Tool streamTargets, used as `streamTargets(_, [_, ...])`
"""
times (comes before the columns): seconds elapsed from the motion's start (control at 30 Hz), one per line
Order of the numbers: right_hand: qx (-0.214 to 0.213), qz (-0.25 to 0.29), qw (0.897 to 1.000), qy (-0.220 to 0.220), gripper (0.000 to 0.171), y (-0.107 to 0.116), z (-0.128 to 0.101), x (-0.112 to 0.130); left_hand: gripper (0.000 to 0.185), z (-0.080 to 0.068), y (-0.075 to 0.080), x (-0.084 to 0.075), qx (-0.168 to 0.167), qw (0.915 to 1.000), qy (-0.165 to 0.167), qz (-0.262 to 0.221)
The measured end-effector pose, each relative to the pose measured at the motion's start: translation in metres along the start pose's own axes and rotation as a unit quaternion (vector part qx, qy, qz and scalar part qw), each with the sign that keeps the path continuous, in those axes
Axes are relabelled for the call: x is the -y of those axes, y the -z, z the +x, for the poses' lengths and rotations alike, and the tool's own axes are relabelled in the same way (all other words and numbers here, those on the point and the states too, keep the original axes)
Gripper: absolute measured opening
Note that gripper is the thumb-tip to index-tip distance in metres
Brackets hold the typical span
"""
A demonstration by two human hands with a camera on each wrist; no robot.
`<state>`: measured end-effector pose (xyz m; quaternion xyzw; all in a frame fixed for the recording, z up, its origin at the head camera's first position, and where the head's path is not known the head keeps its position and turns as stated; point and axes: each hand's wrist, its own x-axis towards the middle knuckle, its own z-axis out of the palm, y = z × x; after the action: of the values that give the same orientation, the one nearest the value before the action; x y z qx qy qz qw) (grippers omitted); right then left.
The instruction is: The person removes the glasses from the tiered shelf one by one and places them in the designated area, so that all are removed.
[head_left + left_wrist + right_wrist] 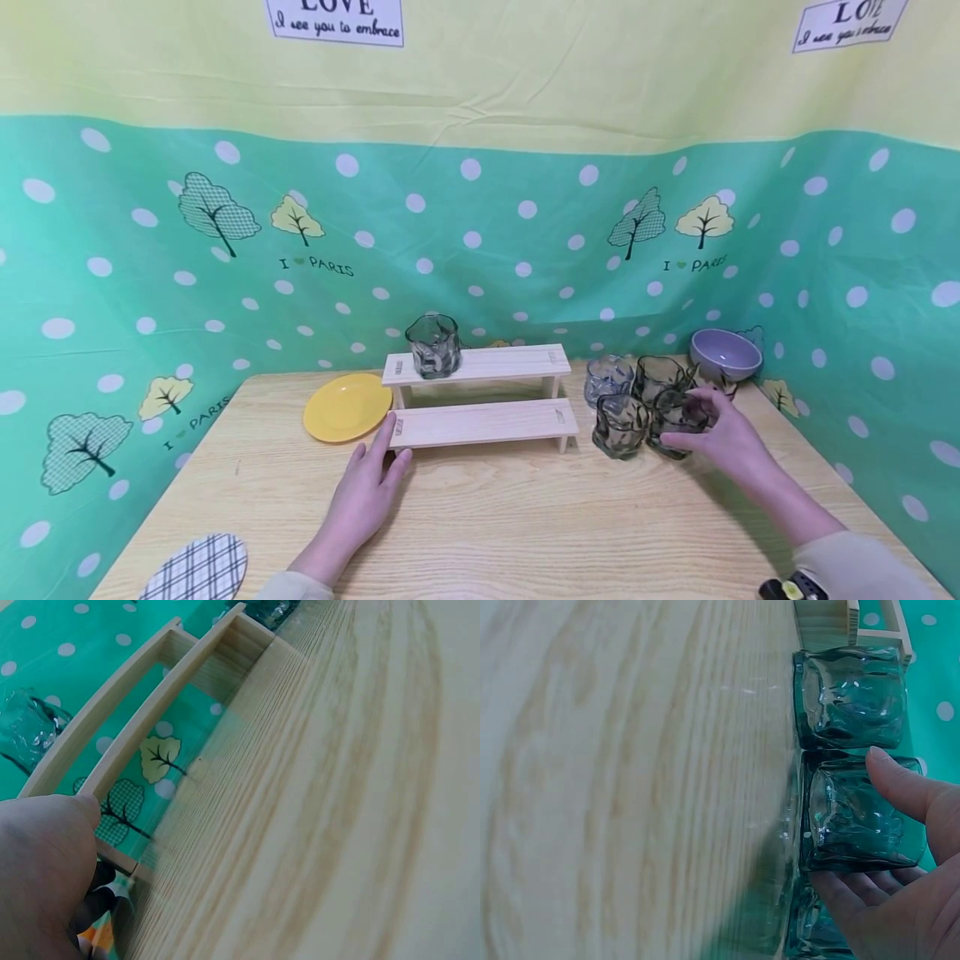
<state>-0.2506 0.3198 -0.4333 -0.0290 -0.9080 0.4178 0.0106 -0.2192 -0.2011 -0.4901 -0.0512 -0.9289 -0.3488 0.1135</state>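
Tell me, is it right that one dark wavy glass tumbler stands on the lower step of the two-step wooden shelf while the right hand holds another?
Not quite: the dark wavy glass tumbler stands on the upper step of the two-step wooden shelf, as the head view shows. The right hand does hold another tumbler.

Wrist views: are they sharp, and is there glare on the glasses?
Left wrist view: table grain is smeared, hand soft. Right wrist view: near table blurred, the glass at the hand fairly sharp with small white highlights.
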Motion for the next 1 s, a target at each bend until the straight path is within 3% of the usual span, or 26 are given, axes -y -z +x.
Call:
streamTargets(0.4, [0.007,0.011,1.000,0.014,0.114,-0.004,-0.001,0.001,0.070,-0.002,0.002,0.000,0.007,0.9999,0.009,0.001])
streamTargets(0.67, [0.022,-0.009,1.000,0.020,0.119,-0.001,-0.002,0.005,0.069,-0.002,0.001,0.002,0.008,0.9999,0.008,-0.001])
streamTargets(1.0, [-0.022,-0.039,0.993,0.106,0.119,0.019,-0.007,0.038,0.070,0.001,0.003,0.001,0.006,1.0000,-0.003,0.003])
